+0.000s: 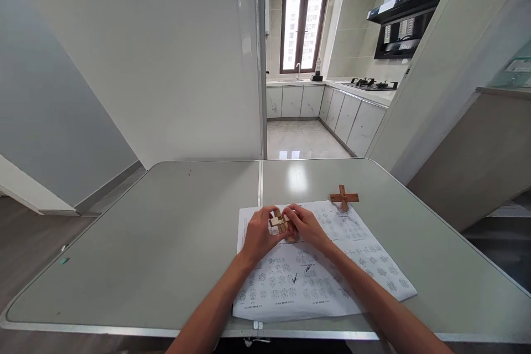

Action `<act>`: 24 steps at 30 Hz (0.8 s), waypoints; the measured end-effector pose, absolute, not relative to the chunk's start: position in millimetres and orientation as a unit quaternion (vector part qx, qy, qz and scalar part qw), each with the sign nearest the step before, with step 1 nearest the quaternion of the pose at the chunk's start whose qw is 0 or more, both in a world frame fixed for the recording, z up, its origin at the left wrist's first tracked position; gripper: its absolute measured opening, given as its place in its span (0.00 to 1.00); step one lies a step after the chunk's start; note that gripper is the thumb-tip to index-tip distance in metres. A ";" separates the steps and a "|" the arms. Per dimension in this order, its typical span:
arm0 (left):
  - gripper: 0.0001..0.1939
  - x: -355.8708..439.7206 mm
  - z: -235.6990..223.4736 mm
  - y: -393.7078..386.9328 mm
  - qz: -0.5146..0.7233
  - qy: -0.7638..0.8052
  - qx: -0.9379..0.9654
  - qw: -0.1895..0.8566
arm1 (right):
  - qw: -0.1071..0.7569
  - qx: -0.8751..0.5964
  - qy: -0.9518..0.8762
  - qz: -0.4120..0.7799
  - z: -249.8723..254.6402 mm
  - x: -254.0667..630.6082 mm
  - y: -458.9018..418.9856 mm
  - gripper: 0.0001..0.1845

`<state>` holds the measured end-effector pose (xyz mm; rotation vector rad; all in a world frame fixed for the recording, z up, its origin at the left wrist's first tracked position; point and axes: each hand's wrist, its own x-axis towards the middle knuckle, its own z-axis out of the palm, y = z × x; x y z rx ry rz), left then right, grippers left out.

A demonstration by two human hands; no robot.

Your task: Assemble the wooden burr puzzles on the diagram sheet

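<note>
Between my two hands is a small wooden burr puzzle made of interlocking light and brown sticks. My left hand grips it from the left, thumb below and fingers above. From the right, my right hand pinches it; its fingers cover part of the puzzle. Under both hands lies a large printed sheet with rows of small puzzle diagrams and a few black tick marks. Past the sheet's far right edge rests a brown wooden cross of crossed sticks.
The grey folding table has a metal rim and a seam down its middle. A small green bit lies near its left edge. White wall panels stand behind, and a kitchen with a gas hob shows through the doorway.
</note>
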<state>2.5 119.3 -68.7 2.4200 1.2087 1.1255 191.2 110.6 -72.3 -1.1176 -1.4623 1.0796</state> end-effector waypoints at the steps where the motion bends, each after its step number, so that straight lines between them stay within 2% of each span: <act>1: 0.25 2.8 -67.9 118.9 0.382 0.407 0.823 0.105 | 0.480 -0.460 -0.599 0.446 -71.5 191.4 110.2 0.26; 8: 0.28 0.8 -65.8 117.5 0.382 0.420 0.813 0.130 | 0.453 -0.448 -0.586 0.501 -69.3 195.7 112.4 0.29; 15: 0.29 -1.6 -67.8 118.4 0.379 0.449 0.794 0.155 | 0.428 -0.396 -0.604 0.543 -63.8 204.3 110.1 0.24; 20: 0.26 -0.9 -66.2 117.1 0.376 0.423 0.811 0.150 | 0.441 -0.406 -0.610 0.518 -64.4 199.3 108.3 0.25; 24: 0.29 -0.5 -66.7 115.6 0.386 0.410 0.814 0.143 | 0.443 -0.448 -0.618 0.470 -67.9 194.9 107.4 0.26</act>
